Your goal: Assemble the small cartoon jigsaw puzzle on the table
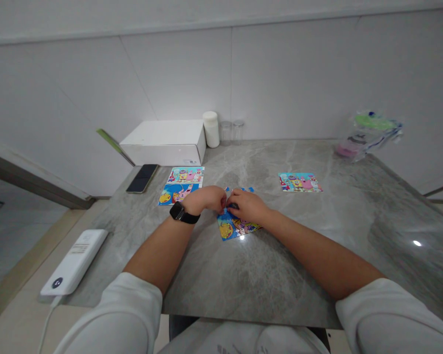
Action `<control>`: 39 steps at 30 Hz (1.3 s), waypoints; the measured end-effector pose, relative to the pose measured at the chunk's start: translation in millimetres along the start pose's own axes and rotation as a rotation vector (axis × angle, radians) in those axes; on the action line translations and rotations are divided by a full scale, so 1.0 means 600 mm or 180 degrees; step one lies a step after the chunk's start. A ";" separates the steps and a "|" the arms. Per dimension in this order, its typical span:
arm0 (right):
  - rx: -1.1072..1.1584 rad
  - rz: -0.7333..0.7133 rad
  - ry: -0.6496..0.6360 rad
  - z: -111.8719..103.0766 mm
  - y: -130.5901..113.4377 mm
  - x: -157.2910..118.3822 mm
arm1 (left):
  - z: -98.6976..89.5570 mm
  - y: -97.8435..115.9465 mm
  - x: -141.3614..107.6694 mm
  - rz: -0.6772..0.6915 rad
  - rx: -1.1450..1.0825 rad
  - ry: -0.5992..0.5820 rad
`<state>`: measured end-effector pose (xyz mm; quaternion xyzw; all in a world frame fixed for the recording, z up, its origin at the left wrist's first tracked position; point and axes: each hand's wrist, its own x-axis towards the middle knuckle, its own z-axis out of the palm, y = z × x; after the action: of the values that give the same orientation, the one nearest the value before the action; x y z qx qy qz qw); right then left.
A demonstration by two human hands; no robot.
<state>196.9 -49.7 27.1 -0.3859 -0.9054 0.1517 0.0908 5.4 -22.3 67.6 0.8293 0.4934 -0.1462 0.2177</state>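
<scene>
My left hand, a dark watch on its wrist, is closed with its fingertips pinched together over the upper left part of a colourful cartoon picture, apparently a jigsaw puzzle. Close beside it, my right hand is also closed, its fingers bent down onto the same picture. What either pinch holds is hidden by the fingers. Small blue bits show just beyond the right hand. The picture's lower edge, blue with yellow shapes, lies toward me on the grey table.
Left of my hands lie two cartoon picture cards, a phone and a white power bank with a cable. Behind stand a white box, a white bottle and two clear glasses. Rightward are another card and a plastic bag.
</scene>
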 end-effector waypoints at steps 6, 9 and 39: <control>0.0228 -0.0069 0.0078 0.009 0.002 0.002 | -0.002 -0.001 -0.003 0.0112 -0.0075 -0.0022; 0.0471 -0.0063 0.0149 0.014 0.008 0.004 | -0.003 -0.005 -0.003 0.0264 -0.0227 0.0034; 0.0472 -0.0760 0.0097 0.007 0.024 0.004 | -0.005 -0.049 -0.002 0.0346 -0.1789 -0.0547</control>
<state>203.4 -39.3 18.1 -0.2700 -0.9297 0.2004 0.1502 -20.8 -9.6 64.3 0.7463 0.4492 -0.0616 0.4873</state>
